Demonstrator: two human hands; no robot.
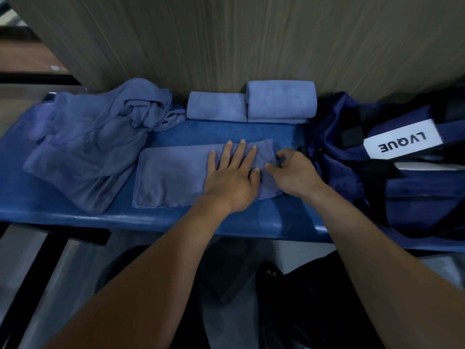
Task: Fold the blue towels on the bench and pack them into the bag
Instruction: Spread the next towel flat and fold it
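On the blue table [75,217], the left hand [232,177] lies flat with fingers spread, pressing the half-folded towel [173,177]. Just to its right, the right hand [293,172] pinches that towel's right edge. Beyond the hands sit two folded towels [251,104], touching; further left lies a heap of unfolded towels [93,142]. The bag [392,177] sits right of the right hand.

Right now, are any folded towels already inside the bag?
No, both folded towels sit on the bench against the wall, left of the bag.
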